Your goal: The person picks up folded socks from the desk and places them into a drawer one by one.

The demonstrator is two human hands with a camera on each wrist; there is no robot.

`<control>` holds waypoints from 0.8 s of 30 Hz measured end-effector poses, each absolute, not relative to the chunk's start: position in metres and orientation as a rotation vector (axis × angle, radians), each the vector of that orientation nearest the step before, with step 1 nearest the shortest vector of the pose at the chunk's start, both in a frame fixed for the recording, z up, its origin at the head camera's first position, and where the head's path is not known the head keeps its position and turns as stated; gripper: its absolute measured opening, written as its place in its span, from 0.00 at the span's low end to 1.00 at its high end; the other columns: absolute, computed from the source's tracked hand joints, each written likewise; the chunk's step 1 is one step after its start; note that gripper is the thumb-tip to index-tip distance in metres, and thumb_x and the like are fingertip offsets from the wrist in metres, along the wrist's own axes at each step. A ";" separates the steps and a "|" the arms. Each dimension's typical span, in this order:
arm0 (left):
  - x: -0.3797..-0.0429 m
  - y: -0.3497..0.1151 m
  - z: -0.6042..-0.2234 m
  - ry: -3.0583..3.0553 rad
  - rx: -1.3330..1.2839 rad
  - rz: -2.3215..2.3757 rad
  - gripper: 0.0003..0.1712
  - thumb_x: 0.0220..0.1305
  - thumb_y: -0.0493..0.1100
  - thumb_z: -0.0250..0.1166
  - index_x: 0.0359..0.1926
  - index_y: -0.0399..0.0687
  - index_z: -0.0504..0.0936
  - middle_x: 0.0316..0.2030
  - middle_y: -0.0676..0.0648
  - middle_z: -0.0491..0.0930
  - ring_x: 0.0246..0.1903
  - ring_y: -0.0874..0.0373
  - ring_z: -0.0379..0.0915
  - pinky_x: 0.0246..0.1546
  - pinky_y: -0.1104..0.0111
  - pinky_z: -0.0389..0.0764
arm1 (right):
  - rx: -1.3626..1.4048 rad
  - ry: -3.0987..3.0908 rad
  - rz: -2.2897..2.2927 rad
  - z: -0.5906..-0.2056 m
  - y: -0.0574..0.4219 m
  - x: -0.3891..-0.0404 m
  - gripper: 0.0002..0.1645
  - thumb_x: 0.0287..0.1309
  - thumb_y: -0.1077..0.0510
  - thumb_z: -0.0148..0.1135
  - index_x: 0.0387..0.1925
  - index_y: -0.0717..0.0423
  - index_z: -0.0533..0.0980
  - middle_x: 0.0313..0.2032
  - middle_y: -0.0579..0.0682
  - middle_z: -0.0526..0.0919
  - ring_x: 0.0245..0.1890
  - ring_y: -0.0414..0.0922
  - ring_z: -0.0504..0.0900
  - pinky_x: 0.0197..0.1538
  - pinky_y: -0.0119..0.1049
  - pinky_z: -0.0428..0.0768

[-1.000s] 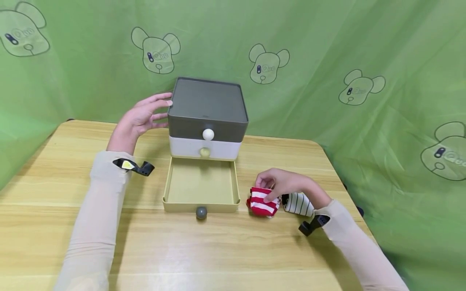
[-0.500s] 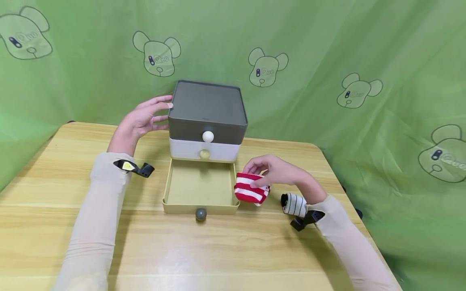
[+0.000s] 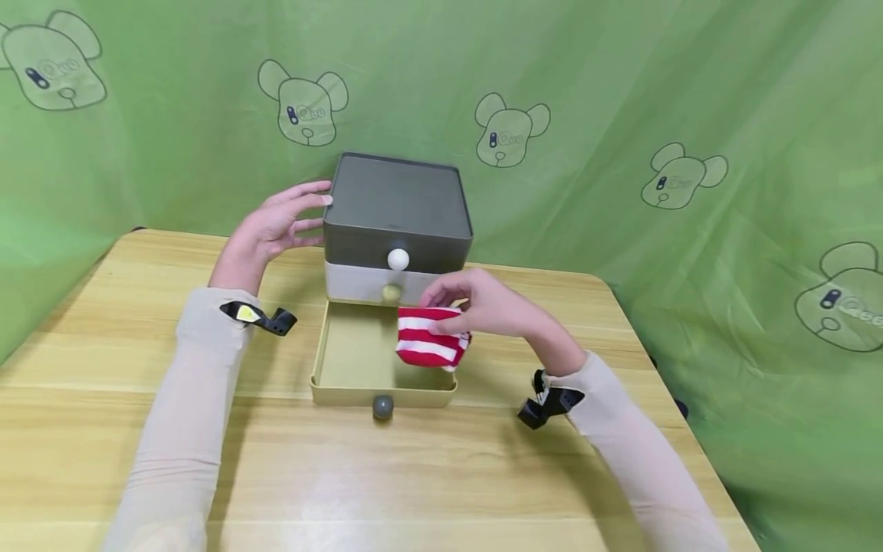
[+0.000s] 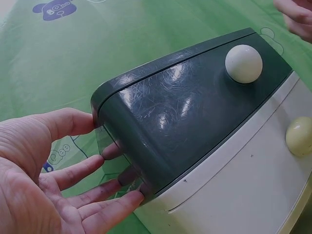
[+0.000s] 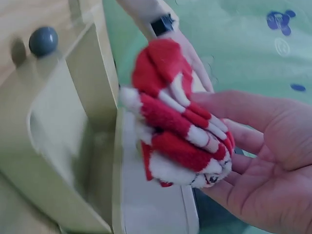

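Note:
A small three-tier drawer unit stands on the table, with a dark grey top drawer (image 3: 396,245), a white middle one (image 3: 352,282) and a cream bottom drawer (image 3: 352,353) pulled out. My left hand (image 3: 272,222) touches the unit's left side with extended fingers, thumb at the top edge; the left wrist view shows those fingertips against the dark wall (image 4: 146,141). A folded pair of red-and-white striped socks (image 3: 428,341) is pinched between thumb and fingers of my right hand (image 3: 483,303). It hangs above the right part of the bottom drawer, its fuzzy folds (image 5: 180,117) showing in the right wrist view.
Round knobs mark the drawers: white (image 3: 398,259), yellow (image 3: 391,294) and grey (image 3: 382,407). The white striped sock roll is almost wholly hidden behind my right wrist. A green curtain (image 3: 586,115) hangs behind the wooden table (image 3: 290,475).
My right hand has lifted the red striped socks off the table and carried them left, over the bottom drawer. The left hand has stayed at the unit's side.

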State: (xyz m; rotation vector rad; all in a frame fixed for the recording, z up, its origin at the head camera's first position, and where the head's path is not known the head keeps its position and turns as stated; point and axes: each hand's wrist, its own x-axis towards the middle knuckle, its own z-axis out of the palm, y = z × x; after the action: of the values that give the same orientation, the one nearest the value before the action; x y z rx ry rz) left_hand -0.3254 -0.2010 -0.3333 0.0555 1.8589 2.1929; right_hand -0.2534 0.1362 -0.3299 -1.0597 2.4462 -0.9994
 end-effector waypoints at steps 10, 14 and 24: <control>-0.326 -0.201 -0.333 1.873 0.065 2.187 0.35 0.76 0.44 0.58 0.79 0.59 0.57 0.80 0.47 0.51 0.78 0.42 0.49 0.79 0.49 0.58 | -1.199 2.634 -0.935 -0.346 0.075 -0.245 0.15 0.56 0.62 0.75 0.45 0.58 0.84 0.42 0.52 0.89 0.42 0.43 0.84 0.47 0.33 0.85; -0.326 -0.201 -0.333 1.867 0.066 2.186 0.36 0.76 0.45 0.59 0.79 0.60 0.57 0.80 0.47 0.51 0.79 0.42 0.48 0.79 0.49 0.58 | -1.283 2.700 -0.751 -0.358 0.055 -0.241 0.12 0.58 0.62 0.74 0.45 0.57 0.84 0.42 0.50 0.89 0.42 0.42 0.83 0.45 0.28 0.83; -0.328 -0.201 -0.333 1.882 0.064 2.173 0.36 0.76 0.45 0.59 0.79 0.61 0.57 0.80 0.48 0.52 0.79 0.42 0.49 0.79 0.49 0.58 | -1.223 2.527 -0.739 -0.382 0.030 -0.247 0.13 0.56 0.63 0.75 0.44 0.59 0.84 0.42 0.51 0.89 0.43 0.41 0.85 0.47 0.24 0.82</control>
State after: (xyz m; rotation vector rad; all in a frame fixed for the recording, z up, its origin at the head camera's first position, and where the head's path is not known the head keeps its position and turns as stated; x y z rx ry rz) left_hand -0.3276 -0.2014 -0.3329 0.0644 1.8816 2.1729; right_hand -0.2470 0.0299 -0.3824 -1.2234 2.5271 -0.7392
